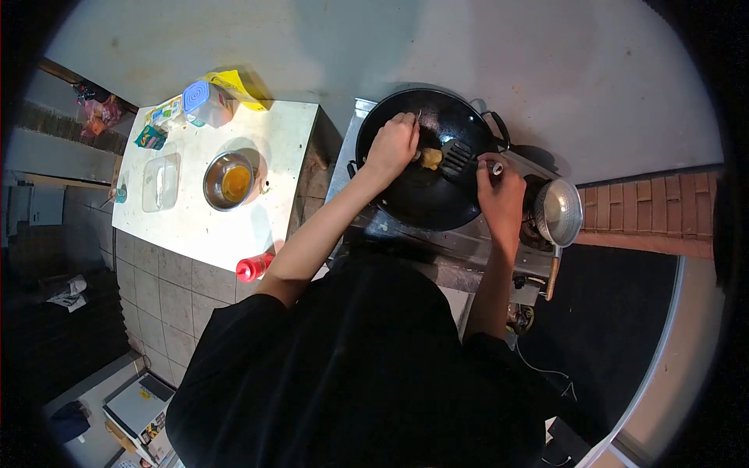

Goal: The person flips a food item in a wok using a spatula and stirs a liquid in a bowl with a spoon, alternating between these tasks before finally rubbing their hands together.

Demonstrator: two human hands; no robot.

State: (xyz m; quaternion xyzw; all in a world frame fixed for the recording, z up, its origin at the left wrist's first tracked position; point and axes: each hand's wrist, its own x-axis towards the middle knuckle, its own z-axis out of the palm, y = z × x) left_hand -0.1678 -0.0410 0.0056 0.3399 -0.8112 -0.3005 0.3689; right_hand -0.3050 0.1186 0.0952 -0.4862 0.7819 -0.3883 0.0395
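A large black wok sits on the stove. Over its left part, my left hand is closed round a thin utensil, most of which the fingers hide. Beside those fingers, a small yellowish-brown piece of food lies in the wok. My right hand grips the handle of a black slotted spatula at the wok's right side. The spatula's head is just to the right of the food.
Right of the wok stands a metal pan with a wooden handle. On the white table at left are a steel bowl with yellow liquid, a clear tray, a lidded container and a red bottle.
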